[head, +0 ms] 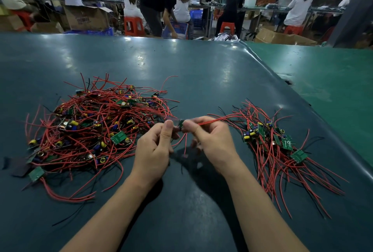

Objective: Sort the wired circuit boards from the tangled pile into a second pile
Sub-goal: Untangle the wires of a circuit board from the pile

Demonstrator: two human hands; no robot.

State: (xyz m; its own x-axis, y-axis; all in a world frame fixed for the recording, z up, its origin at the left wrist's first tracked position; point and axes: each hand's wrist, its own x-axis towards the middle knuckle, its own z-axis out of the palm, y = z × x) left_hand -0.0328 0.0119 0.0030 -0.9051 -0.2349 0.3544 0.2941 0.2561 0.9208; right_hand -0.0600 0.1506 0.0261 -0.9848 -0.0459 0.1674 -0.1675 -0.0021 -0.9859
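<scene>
A large tangled pile (94, 126) of small green circuit boards with red and black wires lies on the left of the dark green table. A smaller, neater pile (276, 142) lies on the right. Between them, above the table, my left hand (155, 148) and my right hand (210, 140) both pinch one small green circuit board (181, 124) between thumb and fingers. Its red wires (218, 119) run rightward past my right hand toward the smaller pile, and shorter red wires hang down between my hands. Most of the board is hidden by my fingertips.
The dark table mat (181, 70) extends far ahead; a lighter green surface (333, 82) adjoins it on the right. Beyond the far edge, several people work at benches among cardboard boxes (88, 19) and red stools (134, 26).
</scene>
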